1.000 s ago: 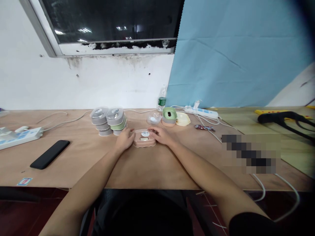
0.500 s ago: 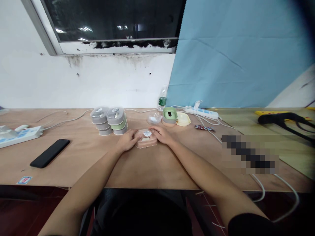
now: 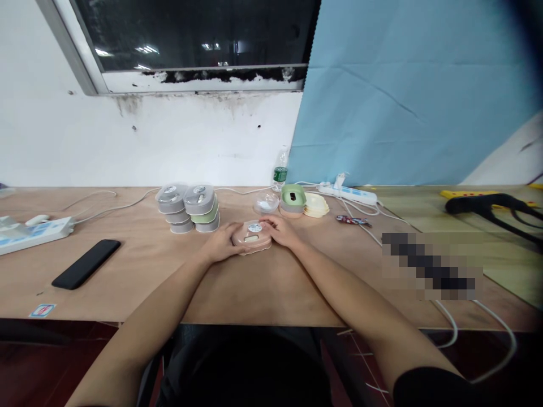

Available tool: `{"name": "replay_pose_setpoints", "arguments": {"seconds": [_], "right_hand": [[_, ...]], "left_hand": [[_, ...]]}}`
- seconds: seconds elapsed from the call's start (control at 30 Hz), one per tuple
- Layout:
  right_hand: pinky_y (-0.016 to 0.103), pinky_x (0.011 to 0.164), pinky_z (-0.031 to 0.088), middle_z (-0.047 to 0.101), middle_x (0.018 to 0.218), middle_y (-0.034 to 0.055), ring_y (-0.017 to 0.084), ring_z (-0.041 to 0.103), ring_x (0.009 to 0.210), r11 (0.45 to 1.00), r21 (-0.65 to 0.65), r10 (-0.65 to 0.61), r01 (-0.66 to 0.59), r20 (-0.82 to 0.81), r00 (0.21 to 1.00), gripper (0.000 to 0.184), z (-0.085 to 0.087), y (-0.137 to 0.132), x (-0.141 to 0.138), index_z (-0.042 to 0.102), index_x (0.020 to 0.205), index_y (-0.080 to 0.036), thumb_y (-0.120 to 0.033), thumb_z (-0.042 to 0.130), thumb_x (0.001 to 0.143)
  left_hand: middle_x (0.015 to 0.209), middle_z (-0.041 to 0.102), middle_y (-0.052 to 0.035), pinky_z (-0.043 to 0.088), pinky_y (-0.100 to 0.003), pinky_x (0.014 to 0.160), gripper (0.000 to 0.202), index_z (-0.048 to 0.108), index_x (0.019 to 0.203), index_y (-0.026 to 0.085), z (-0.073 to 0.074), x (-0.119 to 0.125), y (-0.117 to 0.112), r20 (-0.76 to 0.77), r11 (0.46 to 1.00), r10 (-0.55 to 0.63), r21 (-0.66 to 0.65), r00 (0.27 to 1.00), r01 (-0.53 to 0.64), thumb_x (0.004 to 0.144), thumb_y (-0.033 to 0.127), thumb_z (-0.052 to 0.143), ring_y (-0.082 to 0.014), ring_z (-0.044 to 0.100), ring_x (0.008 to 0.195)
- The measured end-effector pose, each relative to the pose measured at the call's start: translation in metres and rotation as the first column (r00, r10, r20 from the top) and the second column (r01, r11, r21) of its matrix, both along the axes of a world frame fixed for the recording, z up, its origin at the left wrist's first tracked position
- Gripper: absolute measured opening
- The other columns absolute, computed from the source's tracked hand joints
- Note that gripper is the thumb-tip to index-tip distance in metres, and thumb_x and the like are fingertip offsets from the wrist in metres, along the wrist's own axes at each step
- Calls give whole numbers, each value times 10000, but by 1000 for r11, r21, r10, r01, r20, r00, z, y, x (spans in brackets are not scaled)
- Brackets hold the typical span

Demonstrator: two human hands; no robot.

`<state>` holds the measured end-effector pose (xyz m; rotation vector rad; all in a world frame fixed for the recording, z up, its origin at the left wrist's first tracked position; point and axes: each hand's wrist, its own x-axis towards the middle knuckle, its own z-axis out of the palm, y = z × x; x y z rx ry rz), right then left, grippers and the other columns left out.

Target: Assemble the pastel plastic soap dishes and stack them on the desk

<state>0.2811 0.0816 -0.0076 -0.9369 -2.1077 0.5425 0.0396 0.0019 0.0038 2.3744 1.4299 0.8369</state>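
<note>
One wall (image 3: pixel 190 138) fills the back of the view, with a blue cloth (image 3: pixel 403 102) hanging over its right part and a dark window (image 3: pixel 195 39) above. Below it spreads the brown table (image 3: pixel 297 294), at whose near edge I sit, both bare forearms laid forward over it. Toward the left edge of the table lie a white power strip (image 3: pixel 40 234) and, nearer to me, a black phone (image 3: pixel 87 264); a second strip (image 3: pixel 354 195) lies at the back right. Two stacks stand side by side, left of centre: a grey stack (image 3: pixel 173 206) of three tiers and a mixed stack (image 3: pixel 202 206), grey, green, grey. At centre, on the table, is the pink box (image 3: pixel 254 244), held between my hands. My left hand (image 3: pixel 223 242) clasps its left side, thumb along the near edge; my right hand (image 3: pixel 280 230) bears on its far right corner. My grip is parted only by the width of the box. Behind it, from left to right, come a clear bowl (image 3: pixel 266 203), a bottle (image 3: pixel 280 172) with a green label, a green tray (image 3: pixel 292 194) on a short pile, and yellow lids (image 3: pixel 317 206). Smallest are a crumpled wrapper (image 3: pixel 353 220), right, and the round label (image 3: pixel 255 227) on the box.
</note>
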Motion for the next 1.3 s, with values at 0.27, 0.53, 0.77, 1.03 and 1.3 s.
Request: {"name": "replay_pose_setpoints", "arguments": {"seconds": [0.27, 0.53, 0.77, 1.03, 1.3], "right_hand": [[297, 715, 516, 679, 1085, 65, 184, 640, 841, 996, 65, 51, -55, 62, 997, 384, 1, -4, 0, 654, 1100, -211, -467, 602, 819], [310, 720, 519, 679, 1056, 62, 187, 635, 838, 995, 84, 56, -60, 49, 997, 317, -2, 0, 0, 657, 1082, -219, -418, 539, 866], [318, 760, 514, 662, 1094, 64, 206, 622, 926, 984, 156, 68, -82, 97, 993, 347, 1, -1, 1, 634, 1119, -224, -442, 549, 862], [350, 787, 498, 634, 1116, 88, 206, 627, 879, 978, 179, -116, 109, 29, 993, 366, -1, 5, -2, 588, 1164, -211, -444, 488, 900], [337, 721, 480, 645, 1054, 64, 161, 590, 695, 954, 131, -278, 270, 44, 960, 315, -11, 22, 6, 583, 1105, -204, -368, 571, 837]], "left_hand": [[1327, 508, -132, 437, -422, 1004, 792, 480, 1304, 178, 4, -1, -1, 13, 1000, -17, -21, 1000, 17, 645, 536, 736, -303, 521, 1187], [1388, 470, -133, 386, -418, 1063, 808, 451, 1352, 153, 4, 0, -1, -31, 1000, -20, -21, 999, 20, 701, 579, 667, -303, 475, 1249], [1462, 397, -140, 327, -407, 1110, 854, 377, 1420, 133, 2, -1, -1, -95, 998, 0, -61, 996, -6, 753, 627, 582, -302, 402, 1323], [1448, 406, -153, 351, -433, 1087, 831, 396, 1401, 127, -1, -3, 2, -108, 981, 195, 23, 975, -194, 736, 571, 621, -322, 413, 1311], [1403, 477, -105, 320, -439, 1108, 546, 483, 1299, 172, 5, -4, 0, -110, 995, 14, 96, 994, -3, 762, 240, 557, -267, 376, 1345]]}}
